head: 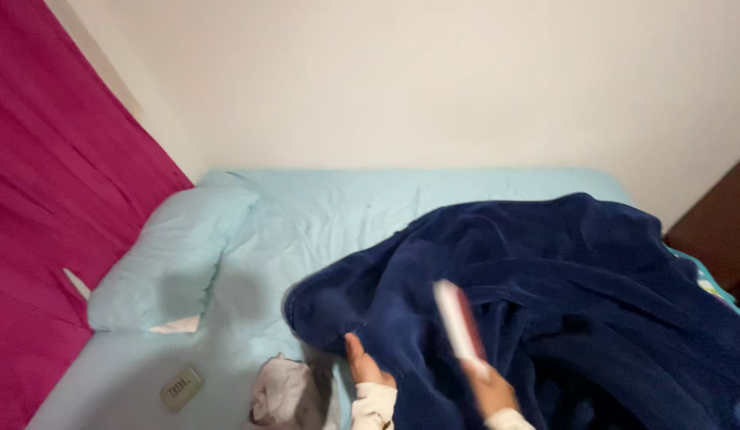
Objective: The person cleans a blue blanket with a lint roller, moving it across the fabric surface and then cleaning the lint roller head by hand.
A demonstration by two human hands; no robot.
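Left hand (pixel 363 365) pinches the blanket (pixel 561 302) edge; right hand (pixel 489 392) grips a phone (pixel 459 325).

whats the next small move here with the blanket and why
Probably set the phone down on the bare sheet first. The right hand is taken up holding it, so only the left hand touches the blanket edge. The blanket lies bunched over the bed's right side, and it looks too bulky to handle well with one hand.
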